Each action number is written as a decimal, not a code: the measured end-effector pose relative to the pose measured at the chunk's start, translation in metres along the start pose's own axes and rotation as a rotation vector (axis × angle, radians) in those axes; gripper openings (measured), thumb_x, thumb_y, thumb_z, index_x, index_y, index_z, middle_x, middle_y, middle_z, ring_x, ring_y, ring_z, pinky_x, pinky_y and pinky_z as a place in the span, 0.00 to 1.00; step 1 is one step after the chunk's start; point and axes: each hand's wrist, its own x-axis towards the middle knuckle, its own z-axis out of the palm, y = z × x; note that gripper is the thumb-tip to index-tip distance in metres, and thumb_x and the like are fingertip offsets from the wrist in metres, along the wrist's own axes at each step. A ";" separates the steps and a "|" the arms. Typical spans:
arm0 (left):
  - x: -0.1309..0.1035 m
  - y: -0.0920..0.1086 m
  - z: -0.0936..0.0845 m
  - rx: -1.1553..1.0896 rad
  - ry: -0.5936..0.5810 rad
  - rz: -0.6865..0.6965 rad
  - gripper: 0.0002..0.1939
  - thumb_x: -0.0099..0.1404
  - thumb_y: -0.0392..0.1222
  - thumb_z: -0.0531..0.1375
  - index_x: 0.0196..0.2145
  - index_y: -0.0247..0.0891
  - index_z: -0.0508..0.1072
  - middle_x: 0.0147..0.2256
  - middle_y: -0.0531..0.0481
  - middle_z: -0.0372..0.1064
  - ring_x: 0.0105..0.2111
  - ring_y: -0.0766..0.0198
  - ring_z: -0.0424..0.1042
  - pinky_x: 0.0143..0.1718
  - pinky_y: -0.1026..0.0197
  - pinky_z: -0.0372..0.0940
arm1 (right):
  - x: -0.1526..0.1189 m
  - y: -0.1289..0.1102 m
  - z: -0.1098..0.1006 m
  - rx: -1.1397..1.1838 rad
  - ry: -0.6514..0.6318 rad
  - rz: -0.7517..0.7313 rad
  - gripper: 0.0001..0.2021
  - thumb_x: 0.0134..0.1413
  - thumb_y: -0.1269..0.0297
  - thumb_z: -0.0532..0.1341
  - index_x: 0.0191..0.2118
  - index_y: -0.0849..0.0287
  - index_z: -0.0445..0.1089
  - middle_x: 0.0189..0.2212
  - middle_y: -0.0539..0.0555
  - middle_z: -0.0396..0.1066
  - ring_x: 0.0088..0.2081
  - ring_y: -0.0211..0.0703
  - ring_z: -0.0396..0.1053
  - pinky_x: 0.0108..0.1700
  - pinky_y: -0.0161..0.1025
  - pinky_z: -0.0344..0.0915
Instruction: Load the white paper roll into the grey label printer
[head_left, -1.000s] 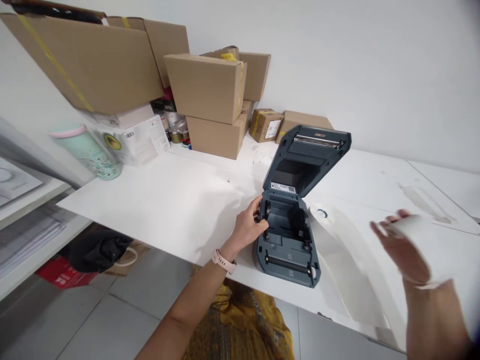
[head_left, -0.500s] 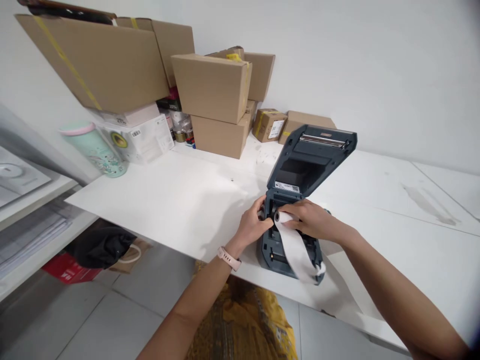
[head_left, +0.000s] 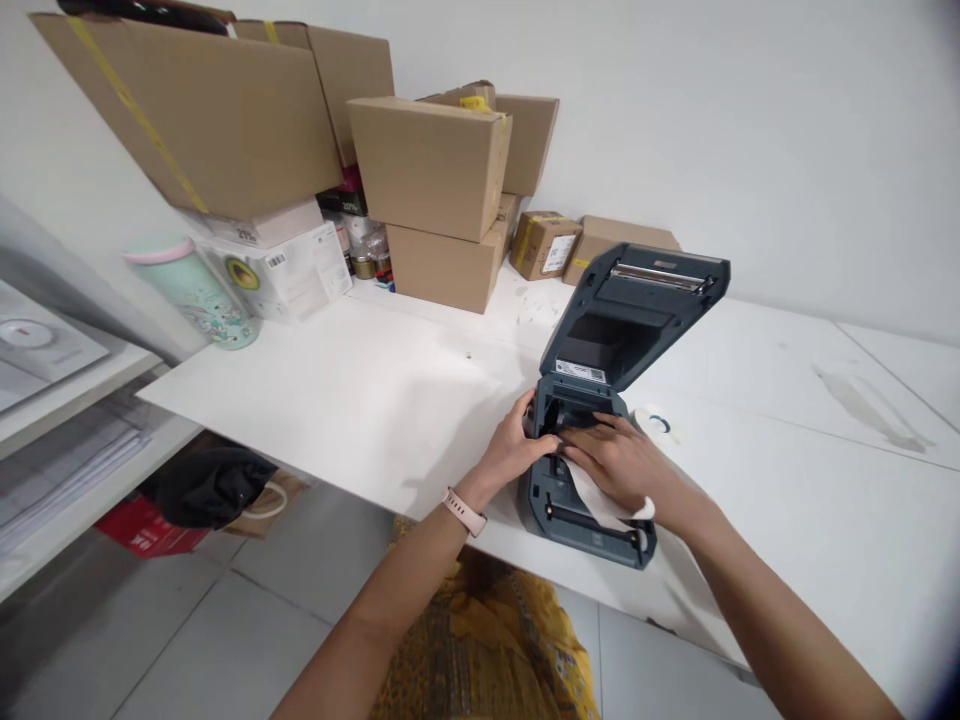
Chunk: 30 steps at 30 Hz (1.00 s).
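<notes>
A dark grey label printer [head_left: 592, 525] sits near the front edge of the white table [head_left: 375, 390], its lid [head_left: 637, 305] tilted open toward the wall. My left hand [head_left: 517, 450] grips the printer's left side wall. My right hand [head_left: 619, 462] lies palm down over the open bay, pressing a white paper roll [head_left: 596, 497] into it. The roll's loose strip trails out over the printer's front. Most of the roll is hidden under my fingers.
Stacked cardboard boxes [head_left: 431, 165] and white cartons [head_left: 281, 270] line the wall at the back left, beside a mint tumbler [head_left: 196, 292]. A small tape ring [head_left: 658, 422] lies right of the printer. A lower shelf [head_left: 67, 400] with papers stands at the left.
My right hand came in from the far right carrying the paper roll, set it in the printer's bay and now lies flat over it. My left hand stayed on the printer's side.
</notes>
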 end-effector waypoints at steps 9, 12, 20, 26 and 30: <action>-0.001 0.004 0.001 0.000 0.003 -0.004 0.42 0.57 0.38 0.65 0.68 0.44 0.59 0.65 0.43 0.63 0.63 0.46 0.64 0.64 0.45 0.61 | -0.045 -0.052 0.009 0.019 0.378 0.149 0.14 0.73 0.65 0.50 0.49 0.61 0.73 0.43 0.55 0.82 0.41 0.46 0.80 0.56 0.49 0.67; -0.001 0.003 0.001 -0.010 0.003 -0.011 0.43 0.57 0.38 0.66 0.68 0.43 0.59 0.66 0.43 0.62 0.64 0.46 0.63 0.64 0.46 0.61 | -0.049 -0.063 0.010 0.009 0.438 0.192 0.13 0.72 0.66 0.53 0.52 0.62 0.72 0.47 0.57 0.81 0.45 0.48 0.79 0.58 0.51 0.67; -0.001 0.001 0.003 -0.036 0.003 -0.030 0.44 0.57 0.40 0.66 0.69 0.42 0.58 0.65 0.42 0.63 0.62 0.47 0.65 0.63 0.47 0.62 | -0.054 -0.088 0.013 -0.120 0.516 0.231 0.13 0.70 0.68 0.56 0.54 0.64 0.73 0.52 0.63 0.79 0.53 0.54 0.77 0.57 0.51 0.68; -0.002 0.006 0.003 -0.023 0.005 -0.041 0.44 0.57 0.40 0.66 0.69 0.42 0.57 0.65 0.43 0.64 0.62 0.48 0.66 0.63 0.48 0.62 | -0.062 -0.105 0.017 -0.041 0.506 0.315 0.20 0.68 0.68 0.56 0.63 0.58 0.68 0.56 0.63 0.75 0.56 0.57 0.75 0.59 0.56 0.67; -0.003 0.010 0.003 -0.028 0.002 -0.060 0.43 0.58 0.39 0.66 0.69 0.42 0.58 0.64 0.43 0.65 0.62 0.48 0.66 0.62 0.49 0.63 | -0.068 -0.115 0.019 -0.004 0.535 0.341 0.25 0.67 0.68 0.58 0.68 0.54 0.61 0.58 0.62 0.74 0.56 0.58 0.74 0.59 0.58 0.67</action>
